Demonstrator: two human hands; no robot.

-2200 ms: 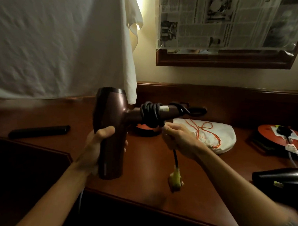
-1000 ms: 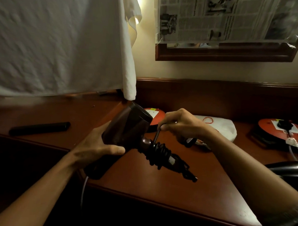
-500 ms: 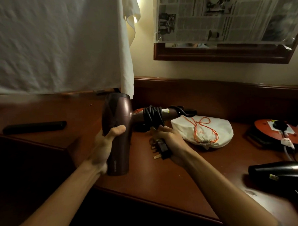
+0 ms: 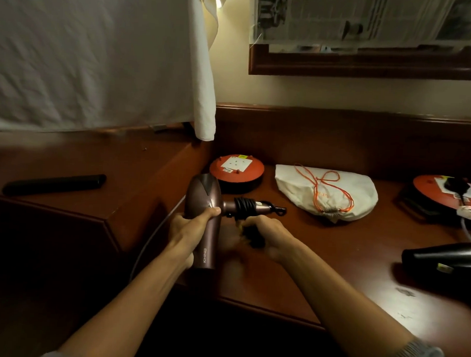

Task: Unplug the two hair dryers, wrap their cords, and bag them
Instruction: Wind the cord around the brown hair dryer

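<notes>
Left hand (image 4: 193,227) wraps the smooth, rigid bronze-brown plastic hair dryer (image 4: 203,220) barrel; at three o'clock, right hand (image 4: 264,231) clutches its stiff, springy black cord's plug (image 4: 252,234).

1 head-worn camera looks forward and down, close over the wooden desk (image 4: 292,275).

Dark red-brown wooden worktop (image 4: 292,264) spanning the frame's middle. Lying on it: a black bar-shaped object (image 4: 53,184) at mid left; a red cable reel (image 4: 237,171) at centre; a white drawstring bag (image 4: 325,193) with orange cord to its right; a second red reel (image 4: 444,194) at the right edge; a black hair dryer (image 4: 444,259) at lower right.
</notes>
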